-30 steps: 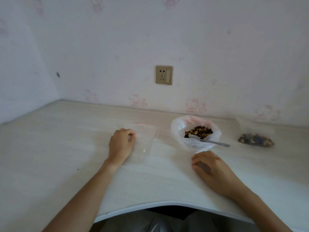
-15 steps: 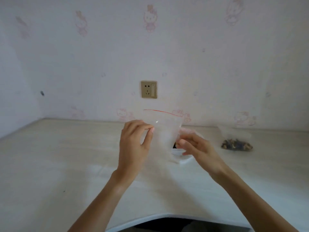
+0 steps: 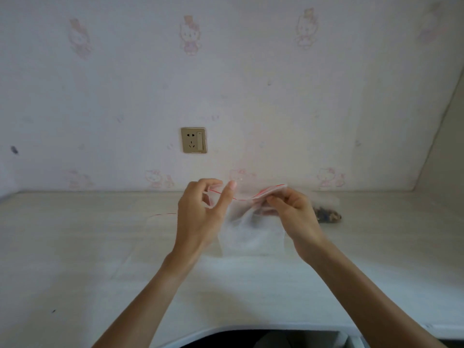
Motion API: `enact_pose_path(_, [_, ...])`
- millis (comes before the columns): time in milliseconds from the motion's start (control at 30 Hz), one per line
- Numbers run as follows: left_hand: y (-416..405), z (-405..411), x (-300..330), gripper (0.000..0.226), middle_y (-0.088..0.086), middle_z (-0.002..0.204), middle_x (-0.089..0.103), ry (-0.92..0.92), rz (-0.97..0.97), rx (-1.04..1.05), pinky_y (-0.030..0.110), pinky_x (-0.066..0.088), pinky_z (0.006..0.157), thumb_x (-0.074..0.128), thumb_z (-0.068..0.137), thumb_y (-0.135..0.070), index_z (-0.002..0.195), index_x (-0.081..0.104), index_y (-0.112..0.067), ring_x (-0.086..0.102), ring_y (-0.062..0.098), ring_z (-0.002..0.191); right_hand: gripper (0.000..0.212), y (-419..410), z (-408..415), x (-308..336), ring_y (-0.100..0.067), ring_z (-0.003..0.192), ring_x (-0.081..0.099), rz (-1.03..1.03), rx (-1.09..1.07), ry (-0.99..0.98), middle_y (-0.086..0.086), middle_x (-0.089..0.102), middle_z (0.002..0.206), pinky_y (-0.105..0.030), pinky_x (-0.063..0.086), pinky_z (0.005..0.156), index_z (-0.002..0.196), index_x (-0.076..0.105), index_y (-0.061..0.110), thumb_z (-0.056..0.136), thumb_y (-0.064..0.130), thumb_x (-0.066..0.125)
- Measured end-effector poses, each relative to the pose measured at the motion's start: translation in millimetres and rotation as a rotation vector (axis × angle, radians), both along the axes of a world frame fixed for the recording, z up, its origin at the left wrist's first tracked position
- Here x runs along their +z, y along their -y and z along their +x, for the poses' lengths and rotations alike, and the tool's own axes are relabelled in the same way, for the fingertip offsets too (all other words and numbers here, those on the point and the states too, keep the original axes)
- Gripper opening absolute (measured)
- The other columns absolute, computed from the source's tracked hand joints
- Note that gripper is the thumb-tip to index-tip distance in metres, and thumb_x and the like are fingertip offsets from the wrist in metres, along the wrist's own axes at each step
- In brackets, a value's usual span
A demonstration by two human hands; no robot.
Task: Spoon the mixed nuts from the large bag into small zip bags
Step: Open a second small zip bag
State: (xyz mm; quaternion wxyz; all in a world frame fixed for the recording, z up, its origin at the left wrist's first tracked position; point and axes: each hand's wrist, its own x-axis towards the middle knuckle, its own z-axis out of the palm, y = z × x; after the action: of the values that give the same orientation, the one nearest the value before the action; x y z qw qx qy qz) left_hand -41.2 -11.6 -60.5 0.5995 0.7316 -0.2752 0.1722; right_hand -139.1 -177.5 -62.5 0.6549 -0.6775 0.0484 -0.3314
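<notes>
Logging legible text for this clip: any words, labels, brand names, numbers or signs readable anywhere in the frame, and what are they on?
None can be read.
small zip bag, held in both hands: clear plastic with a red line at the mouth, no print.
wall socket: no legible marking.
wallpaper: faded cartoon cat figures, no lettering.
bag of nuts: no label visible.

Your head cam is looking forward and slightly down, close over the worktop [image 3: 75,247], facing the wall [image 3: 251,84]; single view only.

Clear glossy plastic zip bag [image 3: 251,229] (red-lined), matt pale wood-grain table [image 3: 75,247]
</notes>
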Motion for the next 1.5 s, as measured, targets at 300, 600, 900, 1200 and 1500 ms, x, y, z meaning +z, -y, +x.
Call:
enact_pose_path(300, [2.6, -2.9, -3.7, 0.008, -0.011, 0.078, 0.074, 0.028, 0.064, -0.082, 0.008, 0.045, 0.070, 0.079, 0.089, -0.018, 0.083, 0.075, -0.021, 0.068, 0.000, 0.076, 0.029, -3.6, -9.1, 5.7, -0.009, 0.107, 0.070, -0.191, 0.105, -0.183, 0.009, 0.075, 0.109, -0.032, 0.056, 0.093, 0.109, 0.073, 0.025, 0.082, 0.034, 0.076])
enact_pose_path(600, [-9.2, 0.7, 2.8, 0.019, -0.010, 0.084, 0.068, 0.182, 0.096, -0.006, 0.008, 0.044, 0.070, 0.078, 0.085, -0.005, 0.090, 0.073, -0.022, 0.065, 0.005, 0.077, 0.020, -10.2, -6.7, 13.4, 0.000, 0.057, 0.051, -0.163, -0.225, -0.204, 0.006, 0.067, 0.070, -0.013, 0.039, 0.052, 0.081, 0.073, 0.012, 0.094, 0.012, 0.058])
enact_pose_path(900, [-21.4, -3.7, 17.8, 0.021, 0.000, 0.070, 0.073, -0.160, -0.070, -0.091, 0.024, 0.056, 0.052, 0.083, 0.088, -0.021, 0.079, 0.065, -0.015, 0.075, 0.015, 0.061, 0.017, 4.5, -26.8, 20.3, -0.001, 0.051, 0.055, -0.356, -0.421, -0.204, 0.002, 0.065, 0.063, -0.012, 0.042, 0.048, 0.076, 0.065, 0.018, 0.084, 0.016, 0.080])
enact_pose_path(1200, [-19.3, -6.5, 24.8, 0.014, 0.016, 0.106, 0.079, -0.787, -0.542, -0.633, 0.027, 0.062, 0.078, 0.078, 0.082, -0.013, 0.095, 0.081, -0.010, 0.077, 0.020, 0.100, 0.008, 4.3, -34.6, 22.1, -0.026, 0.079, 0.075, 0.201, -0.009, -0.176, -0.020, 0.077, 0.088, -0.027, 0.060, 0.065, 0.092, 0.078, -0.001, 0.090, 0.007, 0.076])
enact_pose_path(1500, [-8.1, -8.7, 13.2, 0.011, 0.002, 0.072, 0.058, -1.060, -0.473, -0.751, 0.037, 0.064, 0.072, 0.071, 0.083, -0.013, 0.079, 0.079, -0.008, 0.064, 0.014, 0.064, 0.024, 3.7, -25.1, 21.8, -0.019, 0.070, 0.064, 0.736, 0.354, -0.075, -0.007, 0.058, 0.073, -0.038, 0.060, 0.080, 0.078, 0.068, 0.006, 0.098, 0.007, 0.055])
